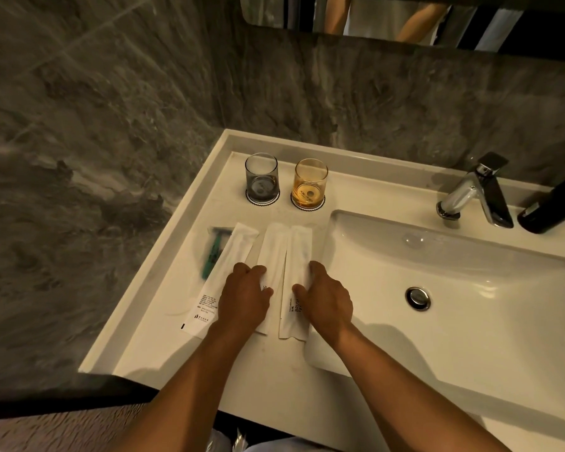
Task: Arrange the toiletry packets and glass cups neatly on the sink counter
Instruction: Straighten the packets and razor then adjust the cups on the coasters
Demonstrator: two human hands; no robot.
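Both grips flat, fingers open: left hand (244, 296) and right hand (326, 296) press white toothbrush packets (299, 249). Grey cup (261, 177) and amber cup (310, 183) already sit on coasters; packets look nearly aligned, razor packet (214, 252) still skewed.

On the white sink counter (163, 321), everything sits left of the basin (437, 288). Three white toiletry packets lie side by side, fanned out away from the person. The left hand (244, 298) rests palm down on the middle packet (272, 252), and the right hand (327, 300) presses flat on the packet nearest the basin (297, 256). The outermost packet (229, 259) partly covers a clear sleeve holding a green razor (213, 252). Beyond the packets, towards the wall, a grey glass cup (261, 177) and an amber glass cup (310, 183) stand upright on round coasters, near each other. A chrome faucet (473, 194) rises behind the basin.
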